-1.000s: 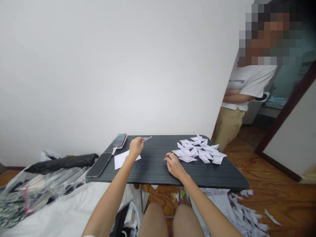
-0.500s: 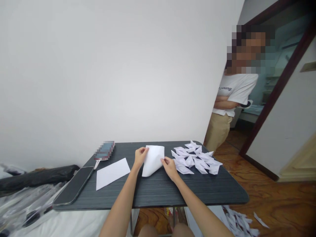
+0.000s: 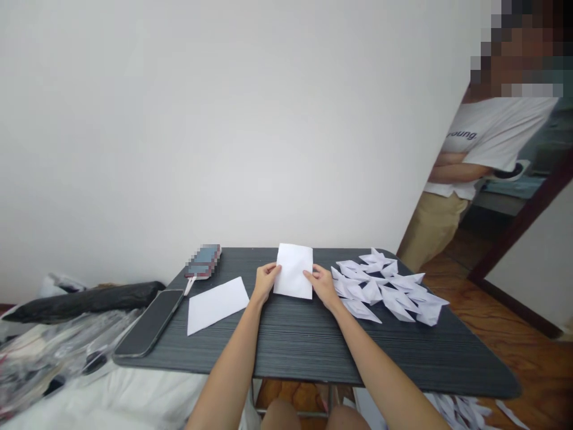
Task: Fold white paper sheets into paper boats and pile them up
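Note:
A white paper sheet [image 3: 294,269] stands lifted off the dark table [image 3: 313,346], held by its two side edges. My left hand [image 3: 266,280] pinches the left edge and my right hand [image 3: 323,285] pinches the right edge. A second white sheet [image 3: 216,303] lies flat on the table to the left of my left hand. Just right of my right hand lies a heap of several folded white paper shapes [image 3: 387,289].
A dark phone [image 3: 150,322] lies near the table's left edge, a smaller device [image 3: 204,263] behind it. A black bag [image 3: 85,298] and plastic bags [image 3: 49,358] sit at the left. A person in a white shirt [image 3: 486,140] stands at the right by a doorway. Paper scraps [image 3: 465,409] litter the floor.
The sheet was curled and tilted between my hands; now it is held upright and flat, squared by both edges. The view has shifted, so the person at the right appears higher and farther right.

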Available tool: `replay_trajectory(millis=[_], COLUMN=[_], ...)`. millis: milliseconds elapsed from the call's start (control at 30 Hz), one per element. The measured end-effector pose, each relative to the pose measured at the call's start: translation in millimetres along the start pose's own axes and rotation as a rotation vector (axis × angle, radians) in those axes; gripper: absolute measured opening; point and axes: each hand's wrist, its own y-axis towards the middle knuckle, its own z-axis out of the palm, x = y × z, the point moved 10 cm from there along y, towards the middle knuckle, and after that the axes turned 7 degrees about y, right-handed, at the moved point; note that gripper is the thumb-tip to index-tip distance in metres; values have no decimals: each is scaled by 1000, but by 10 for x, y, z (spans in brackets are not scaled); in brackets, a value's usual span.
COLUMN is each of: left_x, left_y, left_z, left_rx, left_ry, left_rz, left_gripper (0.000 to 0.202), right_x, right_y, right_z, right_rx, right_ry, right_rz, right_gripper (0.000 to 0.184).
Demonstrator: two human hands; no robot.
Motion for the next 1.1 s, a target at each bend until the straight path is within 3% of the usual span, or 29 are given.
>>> replay_trajectory(millis=[333, 500, 733, 833, 933, 1100], left_x=[38, 10, -49, 15, 98, 163], left_y=[-20, -43, -78, -109, -94, -18], left_z=[-26, 66, 198, 257, 232, 168], left_rx=[21, 72, 205, 256, 207, 116], left_ry=[83, -115, -259, -245, -165, -223], left_rz=[-18, -59, -142, -207, -226, -208], left_gripper=[23, 35, 20, 26, 29, 23], right_x=[-66, -23, 53, 62, 44, 163], right_y=[-20, -7, -20, -19, -3, 17], right_z=[-67, -46, -22, -33, -14, 3], right_rx=[-19, -2, 64, 55, 80, 99], right_ry=[192, 335, 363, 346, 306, 284], right_rz=[115, 135, 160, 141, 124, 40], right_gripper=[37, 37, 15, 9, 9, 31])
